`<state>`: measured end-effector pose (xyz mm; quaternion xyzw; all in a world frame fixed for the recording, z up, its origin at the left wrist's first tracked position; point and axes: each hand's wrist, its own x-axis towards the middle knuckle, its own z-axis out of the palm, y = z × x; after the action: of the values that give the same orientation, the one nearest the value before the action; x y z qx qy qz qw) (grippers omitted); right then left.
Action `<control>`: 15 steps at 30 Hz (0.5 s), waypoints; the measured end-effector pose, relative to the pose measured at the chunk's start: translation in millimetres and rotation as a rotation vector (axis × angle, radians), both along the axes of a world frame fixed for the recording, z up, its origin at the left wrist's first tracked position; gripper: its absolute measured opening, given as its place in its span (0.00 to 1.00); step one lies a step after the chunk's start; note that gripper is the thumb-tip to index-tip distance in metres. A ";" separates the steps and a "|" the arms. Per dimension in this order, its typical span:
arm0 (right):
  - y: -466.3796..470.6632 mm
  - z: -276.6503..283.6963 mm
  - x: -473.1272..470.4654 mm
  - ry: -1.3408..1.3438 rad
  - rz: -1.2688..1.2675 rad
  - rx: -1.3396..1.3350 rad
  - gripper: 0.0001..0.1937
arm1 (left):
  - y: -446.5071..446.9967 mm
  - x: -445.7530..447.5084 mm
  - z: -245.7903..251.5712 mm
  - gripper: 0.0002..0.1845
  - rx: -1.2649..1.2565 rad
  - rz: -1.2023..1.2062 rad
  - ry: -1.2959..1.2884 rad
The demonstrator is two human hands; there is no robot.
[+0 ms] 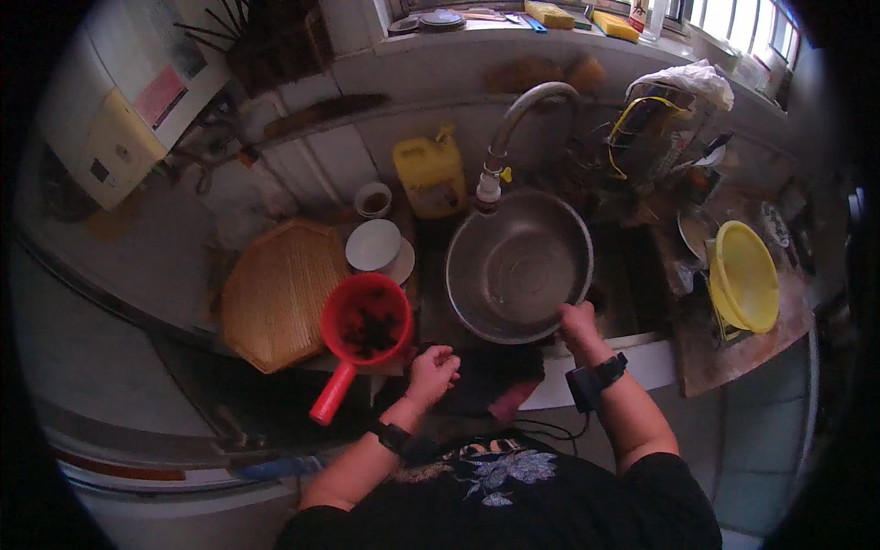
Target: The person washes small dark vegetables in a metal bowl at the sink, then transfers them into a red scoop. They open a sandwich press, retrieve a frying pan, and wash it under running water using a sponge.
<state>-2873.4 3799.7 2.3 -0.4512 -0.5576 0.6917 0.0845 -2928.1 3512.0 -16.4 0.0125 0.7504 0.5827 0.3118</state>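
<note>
My right hand [578,324] grips the near right rim of a round stainless steel basin [519,268]. The basin is tilted over the sink, below the curved metal faucet [489,184], and its ribbed bottom shows. My left hand [433,375] is off the basin, to its lower left, with loosely bent fingers and nothing visible in it. Just left of that hand stands a red plastic dipper [366,282] holding dark, leaf-like pieces. Its handle [333,394] points towards me.
An octagonal wooden board [285,295] lies left of the dipper. Behind it stand a white bowl [373,245], a small cup [373,200] and a yellow jug [430,176]. To the right are a yellow plastic basin [744,276] and a utensil holder [660,127]. Sponges [550,14] line the windowsill.
</note>
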 end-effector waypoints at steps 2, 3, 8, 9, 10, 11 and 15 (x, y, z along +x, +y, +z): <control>-2.0 -17.3 -16.1 -0.038 0.019 -0.009 0.13 | -2.5 3.1 0.0 0.19 -0.005 -0.026 0.021; -2.1 -29.0 -25.3 -0.077 0.046 -0.005 0.12 | -3.1 3.6 0.2 0.19 0.000 -0.025 -0.016; -5.3 -114.7 -75.4 0.043 0.101 -0.122 0.10 | -6.2 9.1 -1.5 0.18 -0.044 -0.035 -0.005; -2.7 -129.4 -84.2 0.021 0.266 0.040 0.10 | -6.7 10.7 -2.5 0.18 -0.061 -0.043 0.008; -1.4 -140.1 -91.8 -0.041 0.484 0.351 0.09 | -7.8 11.4 -3.4 0.18 -0.060 -0.041 -0.011; -1.4 -146.7 -96.9 -0.125 0.680 0.650 0.09 | -9.0 12.1 -4.4 0.18 -0.088 -0.063 0.031; -5.8 -140.5 -105.9 -0.372 1.115 1.185 0.09 | -13.5 14.4 -8.7 0.17 -0.087 -0.062 0.035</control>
<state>-2979.3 3793.9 -138.2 -0.0967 -0.9756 0.1383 -0.1404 -2913.7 3498.5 -25.1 0.0322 0.7797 0.5392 0.3166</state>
